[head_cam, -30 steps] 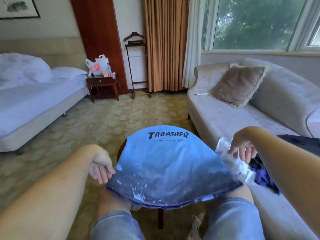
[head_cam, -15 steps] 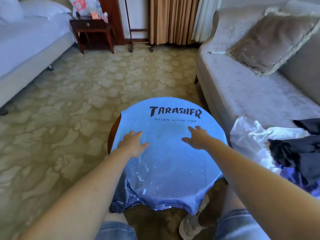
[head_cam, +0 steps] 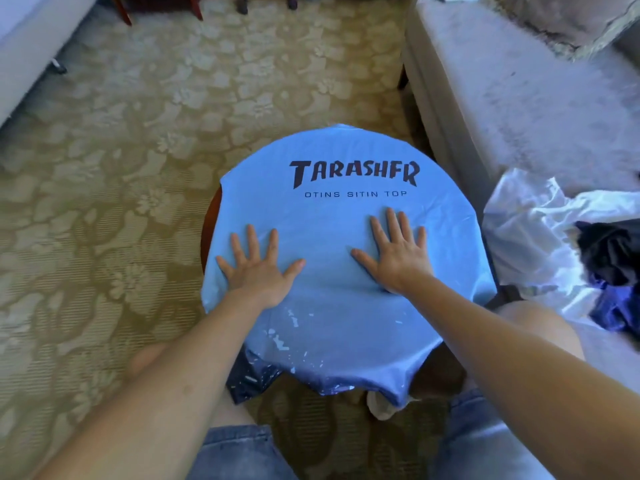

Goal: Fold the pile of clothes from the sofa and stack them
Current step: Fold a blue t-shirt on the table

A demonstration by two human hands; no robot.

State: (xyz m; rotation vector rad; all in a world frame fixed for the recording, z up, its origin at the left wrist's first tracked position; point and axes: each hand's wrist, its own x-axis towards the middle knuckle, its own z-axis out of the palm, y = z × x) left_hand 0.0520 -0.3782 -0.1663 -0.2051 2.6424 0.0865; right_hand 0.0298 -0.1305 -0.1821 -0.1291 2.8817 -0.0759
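Early yet: blue shirt [head_cam: 346,271] spread over round table [head_cam: 207,233], unfolded, left hand [head_cam: 258,271] and right hand [head_cam: 394,258] pressing it flat with fingers straight, gripping nothing; pile [head_cam: 561,244] waits unfolded on sofa [head_cam: 519,109]; no stack seen.

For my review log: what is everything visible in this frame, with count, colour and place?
T-shirt: one, light blue with dark print, spread over the round table.
round table: one, dark wood, only its left edge shows.
white garment: one, crumpled on the sofa seat.
dark garments: count unclear, black and purple, bunched at the right edge.
sofa: one, pale grey, right.
cushion: one, brownish, top right.
carpet: beige, patterned, floor.
bed: one, white, top left.
left hand: flat on the T-shirt.
right hand: flat on the T-shirt.
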